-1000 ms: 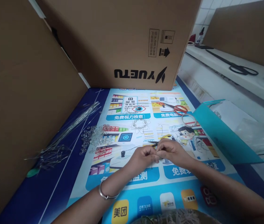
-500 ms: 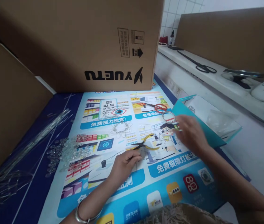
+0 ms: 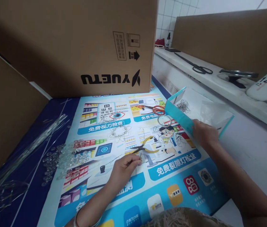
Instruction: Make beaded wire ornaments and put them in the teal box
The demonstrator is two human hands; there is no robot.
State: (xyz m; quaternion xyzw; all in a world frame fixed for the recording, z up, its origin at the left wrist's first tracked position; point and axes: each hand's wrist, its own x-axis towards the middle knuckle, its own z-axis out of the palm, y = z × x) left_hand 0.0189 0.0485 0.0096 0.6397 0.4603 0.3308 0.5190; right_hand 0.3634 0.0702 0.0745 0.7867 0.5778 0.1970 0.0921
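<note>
teal folder [image 3: 179,115] was gripped at its edge by the right hand [image 3: 204,134], being lifted open, while the left hand [image 3: 124,167] pinched thin wire.

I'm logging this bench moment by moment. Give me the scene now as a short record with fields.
left hand: fingers pinched on a thin dark wire, resting on the printed mat
right hand: at the teal folder, tilting its edge up
near left hand: yellow-handled pliers
mid mat: clear beads, wire ring, red scissors
far left: clear rods
behind: cardboard box
</note>
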